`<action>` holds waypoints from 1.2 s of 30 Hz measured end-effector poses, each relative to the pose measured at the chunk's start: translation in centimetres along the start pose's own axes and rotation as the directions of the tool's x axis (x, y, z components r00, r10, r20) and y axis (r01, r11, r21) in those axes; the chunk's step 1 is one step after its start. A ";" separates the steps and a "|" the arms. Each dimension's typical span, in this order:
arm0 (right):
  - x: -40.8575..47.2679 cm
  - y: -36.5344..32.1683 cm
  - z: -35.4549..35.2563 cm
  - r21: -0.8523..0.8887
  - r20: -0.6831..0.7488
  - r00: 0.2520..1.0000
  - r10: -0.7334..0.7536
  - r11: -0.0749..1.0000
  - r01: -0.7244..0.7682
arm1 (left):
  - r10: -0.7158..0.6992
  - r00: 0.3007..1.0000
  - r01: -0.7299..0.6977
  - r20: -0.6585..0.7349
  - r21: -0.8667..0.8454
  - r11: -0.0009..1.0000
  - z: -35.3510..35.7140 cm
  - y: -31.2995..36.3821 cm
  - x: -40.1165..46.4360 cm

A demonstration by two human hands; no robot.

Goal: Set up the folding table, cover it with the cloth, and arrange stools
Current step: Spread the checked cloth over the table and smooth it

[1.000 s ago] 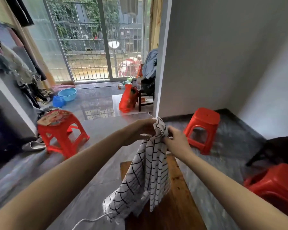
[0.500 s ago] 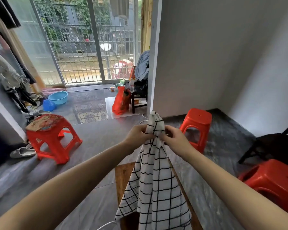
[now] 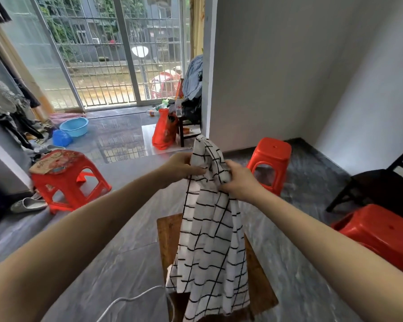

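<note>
A white cloth with a black grid (image 3: 209, 242) hangs bunched from both my hands above the small brown wooden table (image 3: 168, 238), which stands unfolded on the floor. My left hand (image 3: 180, 168) grips the cloth's top from the left, and my right hand (image 3: 237, 180) grips it from the right, the two hands close together. The cloth's lower end drapes onto the tabletop. Three red plastic stools stand around: one at the left (image 3: 68, 177) with a printed sheet on its seat, one at the back right (image 3: 270, 159), one at the right edge (image 3: 379, 233).
A black chair (image 3: 377, 184) stands by the right wall. A white cord (image 3: 130, 300) lies on the grey floor near the table. Blue basins (image 3: 73, 126), an orange bag (image 3: 164, 131), a cluttered chair (image 3: 191, 117) and shoes (image 3: 27, 204) lie farther off.
Both hands have lifted the cloth higher off the table, so it hangs longer and flatter. The hands have drawn slightly apart on its top edge.
</note>
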State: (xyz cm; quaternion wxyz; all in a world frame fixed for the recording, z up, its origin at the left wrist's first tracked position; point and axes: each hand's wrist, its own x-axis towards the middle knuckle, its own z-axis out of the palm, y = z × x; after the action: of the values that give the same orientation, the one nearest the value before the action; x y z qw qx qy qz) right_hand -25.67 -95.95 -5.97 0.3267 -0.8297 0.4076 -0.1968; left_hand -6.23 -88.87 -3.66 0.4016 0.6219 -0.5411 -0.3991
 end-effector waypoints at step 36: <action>-2.0 5.9 -1.9 -0.579 -0.160 0.973 -0.166 0.814 0.043 | 0.205 0.837 0.241 -0.507 0.678 0.695 -6.3 -0.3 0.4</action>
State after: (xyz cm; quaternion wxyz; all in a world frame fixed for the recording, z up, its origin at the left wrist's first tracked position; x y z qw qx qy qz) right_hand -31.26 -97.72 -8.89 0.0080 -0.8861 0.4324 -0.1666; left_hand -0.21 -88.79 -1.70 0.2589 0.8204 -0.5085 0.0356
